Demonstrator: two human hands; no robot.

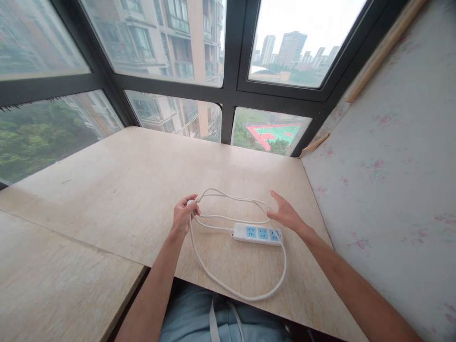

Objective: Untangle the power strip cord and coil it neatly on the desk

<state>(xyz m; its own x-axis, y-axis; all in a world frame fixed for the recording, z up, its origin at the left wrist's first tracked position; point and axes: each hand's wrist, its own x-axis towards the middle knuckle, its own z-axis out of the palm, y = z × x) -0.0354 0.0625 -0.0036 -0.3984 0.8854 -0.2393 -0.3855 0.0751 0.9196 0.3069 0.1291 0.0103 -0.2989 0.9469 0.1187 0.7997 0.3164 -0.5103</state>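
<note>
A white power strip (256,240) with three blue socket faces lies on the stone-like ledge, near its front edge. Its white cord (254,299) is looped in wide turns, some behind the strip and one sweeping in front of it. My left hand (185,213) is closed on the gathered cord at the left end of the loops; a rounded white end, perhaps the plug, shows between thumb and fingers. To the right, my right hand (286,213) is open, thumb and fingers apart, beside the loops' right end. Whether it touches the cord I cannot tell.
The beige ledge (107,190) has a seam and a lower-left section with a dark gap. Dark window frames (231,71) border its far side. A wall with floral paper (384,190) rises on the right. My lap (224,313) is below the front edge.
</note>
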